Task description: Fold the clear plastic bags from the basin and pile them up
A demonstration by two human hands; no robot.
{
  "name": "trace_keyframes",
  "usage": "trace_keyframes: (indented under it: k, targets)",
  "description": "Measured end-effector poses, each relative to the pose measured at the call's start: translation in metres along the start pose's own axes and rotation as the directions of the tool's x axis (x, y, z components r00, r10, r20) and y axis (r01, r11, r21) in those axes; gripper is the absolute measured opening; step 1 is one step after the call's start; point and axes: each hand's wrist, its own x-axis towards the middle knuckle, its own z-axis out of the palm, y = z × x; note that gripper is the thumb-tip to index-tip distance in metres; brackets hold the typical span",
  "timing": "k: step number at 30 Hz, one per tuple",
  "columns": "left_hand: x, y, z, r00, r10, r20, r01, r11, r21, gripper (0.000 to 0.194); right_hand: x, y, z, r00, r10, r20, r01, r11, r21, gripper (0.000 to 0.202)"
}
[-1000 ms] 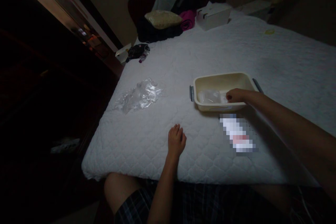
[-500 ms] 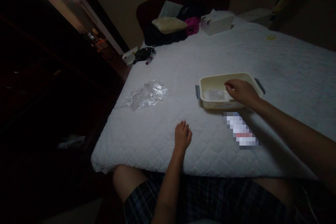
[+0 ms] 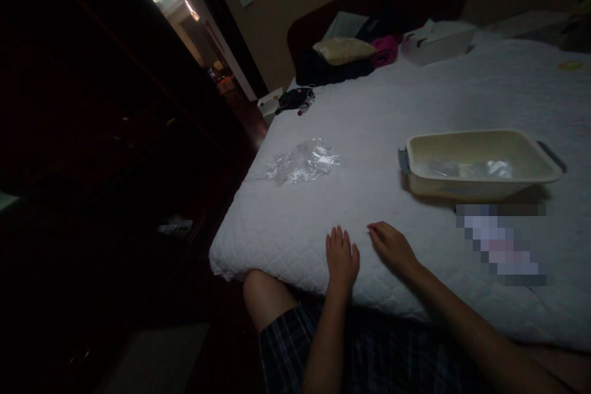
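My left hand [image 3: 341, 258] rests palm down on the white quilted bed [image 3: 286, 228], its fingers spread and holding nothing. To its right, my right hand [image 3: 392, 246] is over the quilt with its thumb and fingertips pressed together; whatever is between them, if anything, is too small to make out. A cream bin [image 3: 484, 184] with grey handles stands at the right, with clear plastic pieces [image 3: 498, 168] inside. Crumpled clear plastic [image 3: 305, 162] lies flat beyond my left hand. A blurred-out flat item [image 3: 503, 249] lies in front of the bin.
At the head of the bed are a yellowish pillow [image 3: 344, 50], a pink roll [image 3: 385, 51] and a white box [image 3: 438, 42]. A black item [image 3: 293, 100] lies at the far left edge. Dark furniture stands left of the bed.
My right hand has come out of the bin and back toward my left hand. My left hand's fingers have spread. The view has turned left, so things appear farther right.
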Motion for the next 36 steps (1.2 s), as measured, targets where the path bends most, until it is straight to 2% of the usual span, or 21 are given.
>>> trace_keyframes:
  k: [2,6,10,13,17,20,26,29,32,36]
  targets:
    - [-0.014,-0.018,-0.01,0.999,-0.044,-0.014,0.044,0.998,0.033,0.041,0.006,-0.009,0.016,0.998,-0.067,0.004,0.067,0.997,-0.047,0.026]
    - [-0.028,-0.046,-0.02,0.997,-0.054,-0.05,0.056,0.998,0.036,0.039,0.018,-0.022,0.055,0.989,-0.147,0.013,0.148,0.982,-0.119,0.031]
    - [-0.025,-0.062,-0.023,0.995,-0.049,-0.081,0.05,0.999,0.009,0.036,0.013,-0.023,0.088,0.979,-0.198,0.04,0.201,0.938,-0.284,0.037]
    - [-0.015,-0.071,-0.023,0.997,-0.043,-0.067,0.043,0.999,0.002,0.036,0.007,-0.018,0.096,0.975,-0.218,0.053,0.222,0.901,-0.373,0.037]
    - [0.012,-0.087,-0.017,0.999,-0.01,-0.047,0.01,1.0,0.0,0.033,0.007,-0.013,0.093,0.97,-0.237,0.047,0.237,0.893,-0.384,0.036]
    - [0.044,-0.105,-0.008,0.998,-0.048,-0.028,0.048,0.999,-0.001,0.029,0.009,-0.012,0.092,0.97,-0.24,0.023,0.233,0.906,-0.353,0.034]
    - [0.136,-0.149,0.012,0.998,-0.035,0.052,0.035,0.999,-0.001,0.032,0.011,-0.011,0.093,0.97,-0.243,0.001,0.227,0.907,-0.355,0.03]
    - [0.175,-0.163,0.026,0.996,-0.071,0.047,0.071,0.997,0.002,0.039,0.013,-0.013,0.093,0.969,-0.246,-0.004,0.228,0.905,-0.36,0.029]
    - [0.189,-0.168,0.043,0.99,-0.127,0.06,0.126,0.992,0.015,0.042,0.014,-0.014,0.092,0.971,-0.241,-0.002,0.223,0.902,-0.371,0.028]
    - [0.18,-0.168,0.058,0.99,-0.136,0.033,0.134,0.99,0.053,0.033,0.014,-0.015,0.091,0.972,-0.234,0.001,0.217,0.902,-0.372,0.028]
